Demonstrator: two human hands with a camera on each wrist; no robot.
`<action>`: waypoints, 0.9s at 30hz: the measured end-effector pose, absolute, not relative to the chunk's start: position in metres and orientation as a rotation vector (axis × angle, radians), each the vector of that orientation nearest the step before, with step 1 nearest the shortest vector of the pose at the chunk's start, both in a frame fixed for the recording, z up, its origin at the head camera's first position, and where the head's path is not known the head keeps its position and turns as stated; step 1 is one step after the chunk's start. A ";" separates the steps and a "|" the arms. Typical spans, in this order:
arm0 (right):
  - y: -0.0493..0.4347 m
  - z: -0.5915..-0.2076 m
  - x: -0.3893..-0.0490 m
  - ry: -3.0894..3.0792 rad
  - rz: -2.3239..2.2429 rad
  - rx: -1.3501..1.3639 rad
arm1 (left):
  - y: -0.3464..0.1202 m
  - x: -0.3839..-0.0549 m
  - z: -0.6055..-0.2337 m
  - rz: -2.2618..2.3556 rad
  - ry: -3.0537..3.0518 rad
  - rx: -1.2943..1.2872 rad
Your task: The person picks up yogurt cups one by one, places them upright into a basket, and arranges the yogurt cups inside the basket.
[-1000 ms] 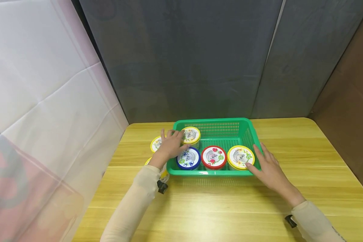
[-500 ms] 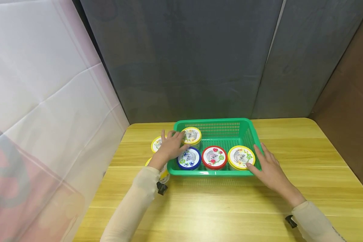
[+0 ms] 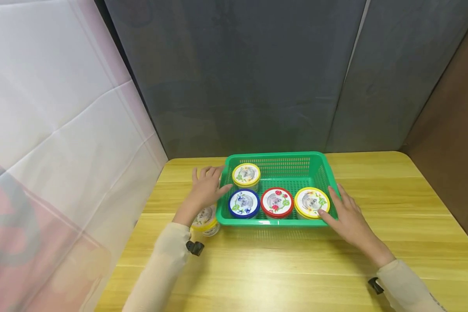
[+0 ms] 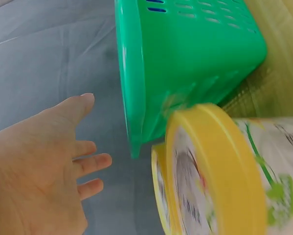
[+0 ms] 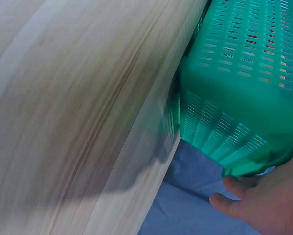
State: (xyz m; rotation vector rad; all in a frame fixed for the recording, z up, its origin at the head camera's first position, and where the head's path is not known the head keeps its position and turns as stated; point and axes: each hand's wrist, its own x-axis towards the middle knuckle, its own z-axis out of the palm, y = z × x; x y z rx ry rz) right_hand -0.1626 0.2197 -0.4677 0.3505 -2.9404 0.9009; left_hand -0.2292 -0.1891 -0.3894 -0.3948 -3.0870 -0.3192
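My left hand (image 3: 206,186) hovers just left of the green basket (image 3: 265,222), fingers spread and holding nothing. Below it stands a yellow-lidded tub (image 3: 206,219); the left wrist view shows this tub's yellow lid (image 4: 219,166) with a second yellow lid (image 4: 160,188) behind it, hidden by the hand from above. My right hand (image 3: 349,221) rests on the basket's right rim, fingers extended along the outside, thumb over the front-right corner. Inside the basket are a blue-lidded tub (image 3: 244,203), a red-lidded tub (image 3: 277,203), a yellow-lidded tub (image 3: 312,203) in front and another yellow-lidded tub (image 3: 246,174) behind.
The basket stands on a wood-grain table (image 3: 281,268). A dark grey cloth wall (image 3: 238,86) rises along its back edge. On the left hangs a white and pink cloth (image 3: 62,130), on the right a brown panel (image 3: 452,112).
My left hand has moved left, off the back-left tub in the basket, to above the tubs outside. The right hand has stayed at the basket's right rim.
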 end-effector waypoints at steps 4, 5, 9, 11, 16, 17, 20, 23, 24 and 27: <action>0.220 -0.467 -0.163 -2.941 0.897 0.353 | -0.202 -0.217 -0.390 -0.363 -3.080 -0.359; 0.220 -0.467 -0.163 -2.942 0.896 0.355 | -0.205 -0.214 -0.390 -0.364 -3.077 -0.356; 0.220 -0.466 -0.162 -2.940 0.906 0.357 | -0.215 -0.202 -0.393 -0.354 -3.064 -0.344; 0.219 -0.465 -0.162 -2.939 0.909 0.356 | -0.220 -0.196 -0.396 -0.349 -3.054 -0.335; 0.219 -0.465 -0.162 -2.942 0.915 0.350 | -0.230 -0.179 -0.404 -0.333 -3.013 -0.321; 0.219 -0.465 -0.162 -2.943 0.916 0.349 | -0.232 -0.176 -0.406 -0.342 -3.004 -0.322; 0.219 -0.465 -0.163 -2.945 0.915 0.348 | -0.236 -0.167 -0.411 -0.351 -2.989 -0.317; 0.220 -0.466 -0.163 -2.946 0.915 0.348 | -0.239 -0.160 -0.416 -0.360 -2.998 -0.303; 0.220 -0.466 -0.163 -2.946 0.914 0.349 | -0.240 -0.158 -0.418 -0.359 -3.004 -0.298; 0.221 -0.467 -0.163 -2.943 0.910 0.352 | -0.243 -0.154 -0.423 -0.383 -3.024 -0.292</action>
